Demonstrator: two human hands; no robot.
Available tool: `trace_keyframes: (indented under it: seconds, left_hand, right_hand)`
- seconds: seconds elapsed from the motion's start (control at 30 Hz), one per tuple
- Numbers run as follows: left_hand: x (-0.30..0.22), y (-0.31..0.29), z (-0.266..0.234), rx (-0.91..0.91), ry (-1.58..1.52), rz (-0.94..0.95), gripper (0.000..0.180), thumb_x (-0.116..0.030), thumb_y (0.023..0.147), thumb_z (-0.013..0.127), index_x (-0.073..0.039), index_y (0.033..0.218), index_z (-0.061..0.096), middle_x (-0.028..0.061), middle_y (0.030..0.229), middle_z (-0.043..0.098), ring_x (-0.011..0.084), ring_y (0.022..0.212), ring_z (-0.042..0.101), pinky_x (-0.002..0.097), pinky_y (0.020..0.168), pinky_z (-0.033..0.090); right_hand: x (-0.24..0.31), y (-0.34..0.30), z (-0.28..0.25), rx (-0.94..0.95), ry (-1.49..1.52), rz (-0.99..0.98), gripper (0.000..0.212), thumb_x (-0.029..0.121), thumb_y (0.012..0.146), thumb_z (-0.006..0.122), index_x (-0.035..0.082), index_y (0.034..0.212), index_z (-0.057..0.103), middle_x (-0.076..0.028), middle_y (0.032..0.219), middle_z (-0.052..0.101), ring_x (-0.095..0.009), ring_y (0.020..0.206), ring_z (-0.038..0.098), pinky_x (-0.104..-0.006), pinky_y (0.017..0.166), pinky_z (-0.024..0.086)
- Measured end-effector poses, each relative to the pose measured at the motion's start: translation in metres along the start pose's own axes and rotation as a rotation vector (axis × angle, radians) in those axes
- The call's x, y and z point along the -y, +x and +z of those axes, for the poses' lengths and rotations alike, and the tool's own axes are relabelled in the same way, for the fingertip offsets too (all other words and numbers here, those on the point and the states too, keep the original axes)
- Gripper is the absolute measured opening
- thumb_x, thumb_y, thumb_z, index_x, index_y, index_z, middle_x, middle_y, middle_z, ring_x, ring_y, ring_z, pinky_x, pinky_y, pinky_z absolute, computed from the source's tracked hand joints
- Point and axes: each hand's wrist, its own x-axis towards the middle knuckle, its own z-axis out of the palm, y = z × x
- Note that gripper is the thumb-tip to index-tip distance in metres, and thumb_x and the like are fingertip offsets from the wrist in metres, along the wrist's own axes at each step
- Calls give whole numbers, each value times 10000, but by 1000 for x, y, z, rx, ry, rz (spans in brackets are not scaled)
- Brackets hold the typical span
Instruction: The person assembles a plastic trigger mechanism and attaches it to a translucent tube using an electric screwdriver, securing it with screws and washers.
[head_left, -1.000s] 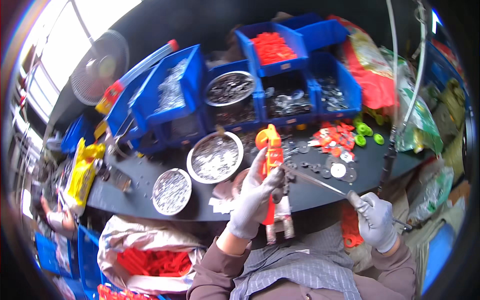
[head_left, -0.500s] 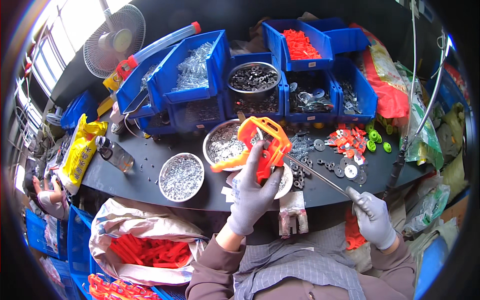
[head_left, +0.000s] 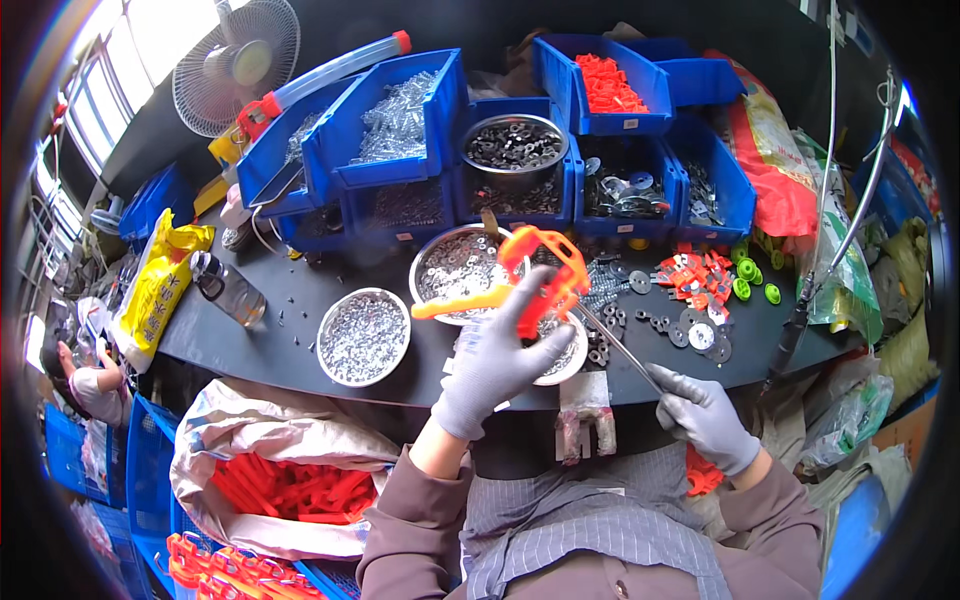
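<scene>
My left hand (head_left: 495,370), in a grey glove, grips an orange plastic frame (head_left: 555,262) with a long arm sticking out to the left. It is held above the bowls, and the fingers hide part of it. My right hand (head_left: 708,415), gloved too, is closed around the near end of a thin metal rod (head_left: 622,345). That rod slants up to the left, its far end at the frame's lower right side; whether it touches is hard to tell. Beneath the frame stand a bowl of washers (head_left: 415,278) and a smaller bowl (head_left: 568,377), partly covered by my left hand.
A bowl of small metal parts (head_left: 365,383) stands left. Blue bins (head_left: 395,178) line the back. Loose washers (head_left: 690,335), orange pieces (head_left: 697,275) and green caps (head_left: 747,268) lie right. A metal fork-shaped fixture (head_left: 586,405) juts from the front edge; a sack (head_left: 290,405) is lower left.
Both hands have shifted a little left. The orange frame has tilted in my left hand, and my right hand has come down and left with the rod, its fingers repositioned.
</scene>
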Motion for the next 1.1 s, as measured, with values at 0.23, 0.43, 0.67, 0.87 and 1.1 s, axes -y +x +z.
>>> trace_keyframes:
  seconds: [0.23,0.43,0.67,0.87,1.1]
  left_hand:
    - [-11,-13,-7,-193,112,122,768,-275,744,804,2,1365,446,174,1226,644,262,1104,652,350,935,495]
    - [-32,-29,-18,-113,64,308,785,-271,690,811,3,1334,455,188,1165,663,328,1078,665,380,909,518]
    - [-61,-76,11,-43,129,251,783,-294,667,830,-6,1312,491,190,1049,686,313,949,705,387,822,541]
    - [-107,-144,12,313,194,234,645,-254,783,762,-32,1344,535,198,1220,587,330,1053,624,375,823,529]
    - [-9,-187,110,297,359,237,472,-93,859,625,-70,1323,535,184,979,581,343,702,631,405,595,515]
  right_hand:
    - [-2,2,15,21,55,-63,449,-24,968,456,22,1412,496,44,775,536,-35,661,451,-193,608,392]
    - [8,-21,21,77,310,-43,455,-36,968,453,22,1418,488,44,730,503,-26,604,391,-189,534,320]
    - [24,-31,28,267,638,125,437,66,1010,475,27,1444,448,45,716,512,-20,584,414,-192,500,323]
    - [-73,-27,21,-103,-888,-552,196,117,820,642,73,1011,649,-134,912,646,-334,848,639,-415,768,511]
    - [-295,-1,89,342,-880,-97,323,293,911,468,71,986,691,-188,978,683,-361,906,671,-479,792,527]
